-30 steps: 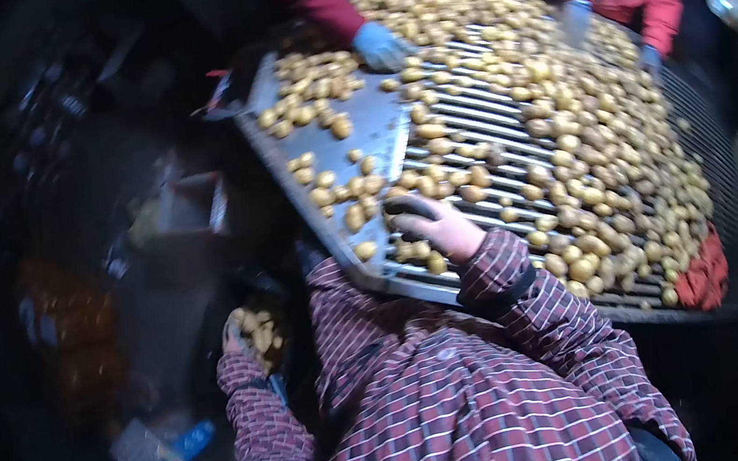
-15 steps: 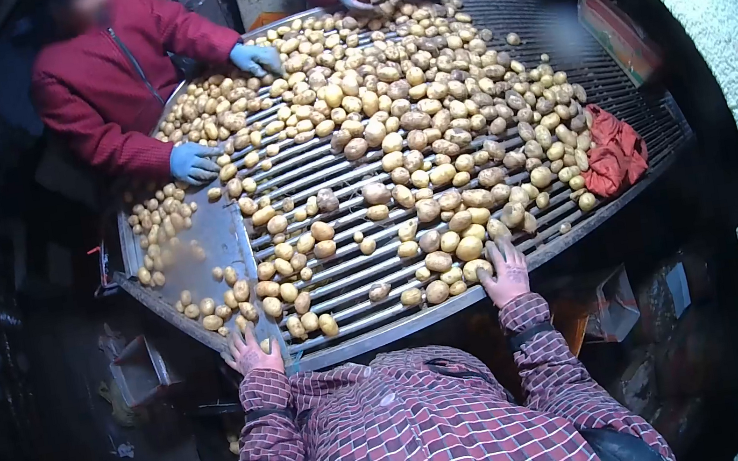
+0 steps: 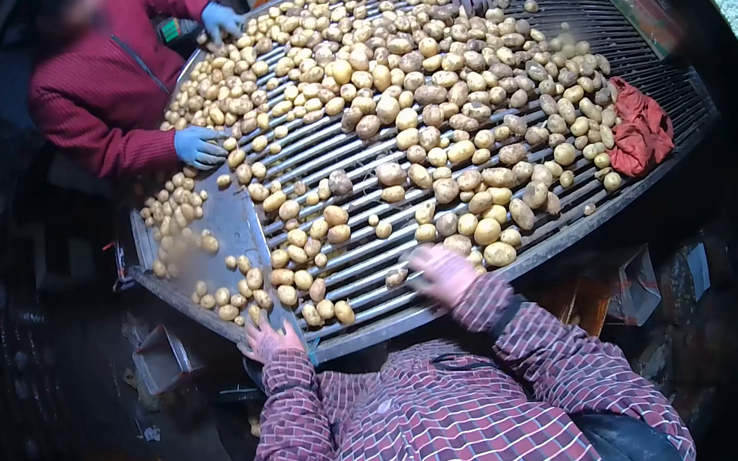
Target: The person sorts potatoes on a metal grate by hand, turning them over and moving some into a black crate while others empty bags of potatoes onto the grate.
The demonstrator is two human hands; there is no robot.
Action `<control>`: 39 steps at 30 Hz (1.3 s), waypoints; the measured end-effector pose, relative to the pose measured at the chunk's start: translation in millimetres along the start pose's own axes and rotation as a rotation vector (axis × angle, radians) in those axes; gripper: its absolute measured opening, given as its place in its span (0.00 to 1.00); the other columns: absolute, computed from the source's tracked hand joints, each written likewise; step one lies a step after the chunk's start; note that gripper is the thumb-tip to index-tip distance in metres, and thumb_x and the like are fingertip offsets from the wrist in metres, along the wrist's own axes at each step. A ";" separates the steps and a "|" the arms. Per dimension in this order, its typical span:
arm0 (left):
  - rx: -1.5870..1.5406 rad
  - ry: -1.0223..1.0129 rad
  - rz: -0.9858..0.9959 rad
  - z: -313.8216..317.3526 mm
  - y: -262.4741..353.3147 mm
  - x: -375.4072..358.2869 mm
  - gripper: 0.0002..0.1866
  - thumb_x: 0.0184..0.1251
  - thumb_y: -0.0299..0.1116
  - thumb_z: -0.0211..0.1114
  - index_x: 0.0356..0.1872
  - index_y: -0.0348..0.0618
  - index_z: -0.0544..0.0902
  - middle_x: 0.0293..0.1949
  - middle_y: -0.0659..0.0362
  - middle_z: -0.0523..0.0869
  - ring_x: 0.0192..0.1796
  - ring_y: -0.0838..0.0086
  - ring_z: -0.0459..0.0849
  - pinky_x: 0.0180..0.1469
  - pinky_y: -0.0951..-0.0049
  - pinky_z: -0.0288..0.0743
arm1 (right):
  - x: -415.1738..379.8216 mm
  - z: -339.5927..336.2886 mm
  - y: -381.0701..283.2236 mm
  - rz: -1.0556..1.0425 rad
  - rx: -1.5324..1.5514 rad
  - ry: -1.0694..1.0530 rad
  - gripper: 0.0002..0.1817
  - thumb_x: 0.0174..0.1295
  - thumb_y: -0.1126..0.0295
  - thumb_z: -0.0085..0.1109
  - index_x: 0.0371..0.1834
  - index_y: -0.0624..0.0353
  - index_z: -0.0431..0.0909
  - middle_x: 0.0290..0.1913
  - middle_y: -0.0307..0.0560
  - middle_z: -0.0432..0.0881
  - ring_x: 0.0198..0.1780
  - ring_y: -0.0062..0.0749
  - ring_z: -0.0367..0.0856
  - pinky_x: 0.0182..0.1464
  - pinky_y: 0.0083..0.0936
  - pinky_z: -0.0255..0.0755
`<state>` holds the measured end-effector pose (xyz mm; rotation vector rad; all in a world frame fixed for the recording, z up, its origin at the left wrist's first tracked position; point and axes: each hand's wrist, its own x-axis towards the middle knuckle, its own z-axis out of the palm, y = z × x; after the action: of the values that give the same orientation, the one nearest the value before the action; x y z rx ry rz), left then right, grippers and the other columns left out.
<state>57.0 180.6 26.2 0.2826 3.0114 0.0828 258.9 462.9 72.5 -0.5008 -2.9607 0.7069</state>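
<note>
Your right hand (image 3: 441, 274) hovers, blurred, over the potatoes (image 3: 430, 127) near the lower middle of the frame, just left of a small cluster at the near edge of the roller desk (image 3: 366, 273). Its fingers look loosely spread and I see nothing held in them, though the blur keeps me from being sure. Your left hand (image 3: 268, 339) rests flat and open on the near rim, lower left of centre, by the smooth metal plate (image 3: 232, 226) where small potatoes gather.

Watch these risks, as I judge them:
- The potatoes nearest your right hand sit close to the edge; a quick sweep could knock one off the desk.
- Fingers or your checked sleeve (image 3: 537, 348) could catch between the bars if they turn.
- The red cloth (image 3: 640, 131) at the right edge lies on the bars and could be drawn in.

Counts: potatoes run to well over a hundred, too many to count singly. Your bare hands number two. Four blue gloves (image 3: 199, 146) show on two other people in red at the top of the frame. One red cloth, one metal plate.
</note>
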 end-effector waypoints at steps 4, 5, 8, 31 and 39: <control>-0.035 0.001 0.001 -6.5 2.6 1.0 0.31 0.57 0.43 0.68 0.63 0.51 0.73 0.67 0.49 0.68 0.71 0.58 0.64 0.73 0.42 0.46 | 37.4 30.2 -45.1 0.076 -0.199 -0.422 0.21 0.53 0.61 0.67 0.50 0.50 0.75 0.51 0.56 0.73 0.47 0.48 0.82 0.47 0.40 0.78; -0.043 0.002 -0.001 -7.2 3.3 -0.1 0.31 0.57 0.43 0.67 0.63 0.50 0.73 0.67 0.48 0.68 0.71 0.58 0.64 0.73 0.42 0.46 | 47.1 37.8 -43.6 0.105 -0.201 -0.399 0.20 0.54 0.63 0.65 0.50 0.51 0.75 0.52 0.57 0.73 0.47 0.49 0.82 0.45 0.41 0.78; -0.054 0.026 0.008 -2.5 -1.3 -0.5 0.31 0.56 0.42 0.67 0.64 0.50 0.73 0.66 0.48 0.69 0.70 0.58 0.64 0.74 0.42 0.46 | 57.5 28.6 -26.4 0.095 -0.014 -0.453 0.17 0.56 0.65 0.62 0.48 0.54 0.76 0.49 0.56 0.74 0.49 0.50 0.81 0.47 0.42 0.77; -0.210 0.075 0.046 1.2 -10.6 5.0 0.28 0.52 0.43 0.68 0.57 0.48 0.79 0.64 0.51 0.71 0.70 0.61 0.66 0.74 0.41 0.43 | 175.6 23.8 -30.8 0.124 -0.014 -0.317 0.34 0.53 0.75 0.56 0.67 0.43 0.67 0.69 0.51 0.67 0.60 0.50 0.77 0.59 0.43 0.73; -0.288 0.072 0.068 -6.0 -19.9 4.3 0.22 0.55 0.45 0.66 0.51 0.51 0.82 0.64 0.58 0.71 0.66 0.63 0.68 0.72 0.40 0.45 | 186.0 -56.9 -134.1 0.260 1.721 0.309 0.23 0.66 0.57 0.56 0.61 0.55 0.72 0.51 0.45 0.80 0.38 0.26 0.80 0.32 0.21 0.75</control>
<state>48.4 161.6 30.4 0.3581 3.0048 0.5383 50.3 434.7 179.8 -0.6054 -1.1294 2.3186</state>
